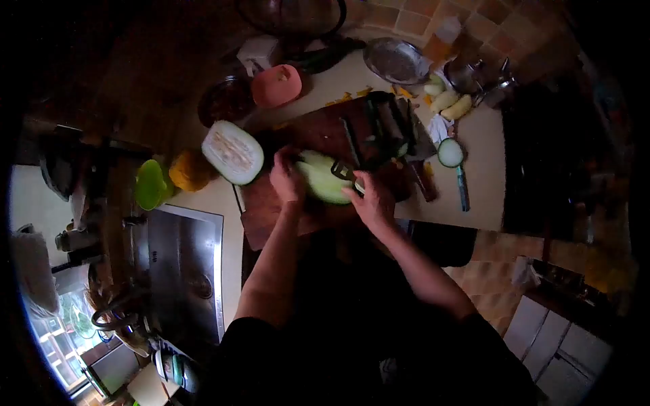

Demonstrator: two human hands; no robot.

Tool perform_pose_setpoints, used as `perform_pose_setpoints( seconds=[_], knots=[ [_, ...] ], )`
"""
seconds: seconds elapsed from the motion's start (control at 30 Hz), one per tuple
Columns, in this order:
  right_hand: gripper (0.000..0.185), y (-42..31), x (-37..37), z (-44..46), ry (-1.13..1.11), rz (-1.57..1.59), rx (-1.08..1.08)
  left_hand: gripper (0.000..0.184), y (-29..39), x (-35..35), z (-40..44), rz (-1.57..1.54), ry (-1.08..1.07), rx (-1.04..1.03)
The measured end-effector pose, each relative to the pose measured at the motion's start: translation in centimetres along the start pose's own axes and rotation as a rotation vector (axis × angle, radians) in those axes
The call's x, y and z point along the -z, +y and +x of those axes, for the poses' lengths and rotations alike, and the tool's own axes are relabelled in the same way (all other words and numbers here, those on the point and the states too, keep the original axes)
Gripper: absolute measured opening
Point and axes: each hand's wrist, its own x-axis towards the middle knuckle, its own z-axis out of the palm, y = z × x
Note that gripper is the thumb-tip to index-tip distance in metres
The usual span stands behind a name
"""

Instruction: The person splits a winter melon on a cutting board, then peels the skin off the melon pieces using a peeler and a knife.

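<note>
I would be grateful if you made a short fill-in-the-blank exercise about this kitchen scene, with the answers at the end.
1. The peeler at the pale melon piece is in the person's ____ hand.
2. The seeded melon half lies nearer the person's ____ hand.
3. The container beside the orange squash is coloured bright ____.
4. The shallow dish beyond the cutting board is coloured ____.

Missing words: right; left; green; pink.
</note>
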Motion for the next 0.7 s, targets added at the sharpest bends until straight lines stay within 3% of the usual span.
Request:
perform_pose_setpoints(
  seconds=[0.1, 0.2, 0.3, 0.4, 0.43, 0.5, 0.53, 0.6, 0.7],
  knots=[
    [0.031, 3.5, -0.7, 1.8, -0.019, -0.138, -0.172, 0.023, -0.5, 0.0, 0.0, 0.041, 0.009, -0.056],
    [0.027, 5.6, 1.5, 3.9, 0.174, -0.201, -0.158, 0.023, 0.1, 0.1, 0.3, -0.040, -0.029, -0.031],
    [0.026, 5.1, 2.9, 3.8, 0.170, -0.216, -0.233, 0.026, 1.5, 1.5, 0.4, -0.106, -0.140, -0.022],
    [0.029, 4.8, 0.9, 0.6, 0.124, -0.062, -0.209, 0.050, 3.6, 4.4, 1.8, 0.253, -0.476, -0.276],
    [0.037, 3.8, 0.4, -0.5, 0.028, -0.070, -0.348, 0.060, 4.3, 4.8, 2.6, 0.315, -0.595, -0.440],
    [0.040, 1.8, 0.9, -1.4, -0.139, 0.401, -0.650, 0.078, 5.5, 5.2, 3.8, 0.468, -0.798, -0.669],
    [0.040, 2.2, 0.1, -1.8, -0.110, 0.337, -0.622, 0.087, 6.2, 5.2, 4.3, 0.551, -0.883, -0.740],
    [0.041, 4.2, -2.4, -2.5, -0.055, 0.210, -0.553, 0.099, 7.4, 5.2, 4.9, 0.788, -0.975, -0.679],
    [0.041, 5.2, -3.9, -2.4, -0.004, 0.262, -0.544, 0.105, 7.6, 5.0, 4.5, 0.743, -0.954, -0.704]
  ],
)
